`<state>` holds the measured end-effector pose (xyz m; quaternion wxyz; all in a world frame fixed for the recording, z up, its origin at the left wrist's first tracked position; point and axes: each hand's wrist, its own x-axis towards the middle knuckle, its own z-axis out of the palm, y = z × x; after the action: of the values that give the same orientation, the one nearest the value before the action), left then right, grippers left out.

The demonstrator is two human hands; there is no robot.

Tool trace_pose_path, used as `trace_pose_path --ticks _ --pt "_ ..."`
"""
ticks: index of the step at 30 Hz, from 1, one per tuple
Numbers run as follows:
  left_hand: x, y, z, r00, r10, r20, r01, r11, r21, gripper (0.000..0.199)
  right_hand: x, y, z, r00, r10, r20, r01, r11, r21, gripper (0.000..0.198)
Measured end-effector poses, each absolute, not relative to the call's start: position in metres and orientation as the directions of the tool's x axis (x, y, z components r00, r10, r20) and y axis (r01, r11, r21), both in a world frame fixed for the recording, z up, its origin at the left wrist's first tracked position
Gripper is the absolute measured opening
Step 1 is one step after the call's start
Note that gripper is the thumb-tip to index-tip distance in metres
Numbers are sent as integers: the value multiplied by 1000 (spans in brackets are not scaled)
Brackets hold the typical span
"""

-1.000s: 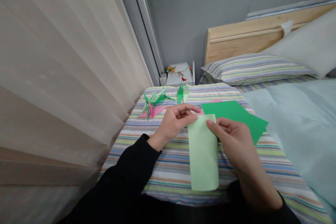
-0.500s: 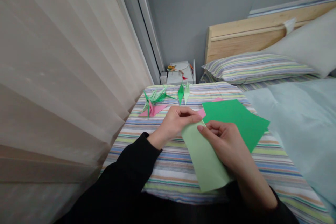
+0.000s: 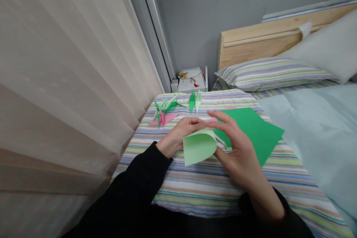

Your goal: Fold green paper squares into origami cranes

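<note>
A sheet of light green paper (image 3: 199, 148) is bent over into a rounded curl above the striped cloth. My left hand (image 3: 181, 134) grips its upper edge, with the fingertips partly hidden behind the sheet. On the right side of the curl, my right hand (image 3: 237, 148) has its thumb against the paper and a fingertip near the top edge by the left hand. The other fingers of that hand are raised and spread. Just beyond it lies dark green paper (image 3: 255, 130), with a bit of pink paper (image 3: 213, 119) showing near the fingers.
Folded green and pink paper cranes (image 3: 164, 109) sit at the table's far left. Two narrow folded pieces, one dark green (image 3: 192, 101) and one pale green (image 3: 198, 102), lie beside them. A curtain (image 3: 83, 63) hangs left; a bed with a pale blue cover (image 3: 315, 115) adjoins the right.
The light green paper, hanging long toward me before, is now curled up and over to the left. My right hand has turned and opened its fingers upward; my left hand stays nearly in place.
</note>
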<state>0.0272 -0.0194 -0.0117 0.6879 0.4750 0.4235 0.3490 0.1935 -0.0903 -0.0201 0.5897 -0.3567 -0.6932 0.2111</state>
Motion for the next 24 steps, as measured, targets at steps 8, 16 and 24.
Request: trace_pose_path --ticks 8,16,24 --pt "28 -18 -22 544 821 -172 -97 265 959 44 197 -94 -24 147 941 304 -210 330 -920 13" --pt "32 -30 -6 505 855 117 -349 78 934 56 197 -87 -21 60 998 3 -259 18 -966 35" --pt "33 -31 -9 452 884 120 -329 40 943 44 195 -88 -23 1 1000 2 -104 2 -995 35"
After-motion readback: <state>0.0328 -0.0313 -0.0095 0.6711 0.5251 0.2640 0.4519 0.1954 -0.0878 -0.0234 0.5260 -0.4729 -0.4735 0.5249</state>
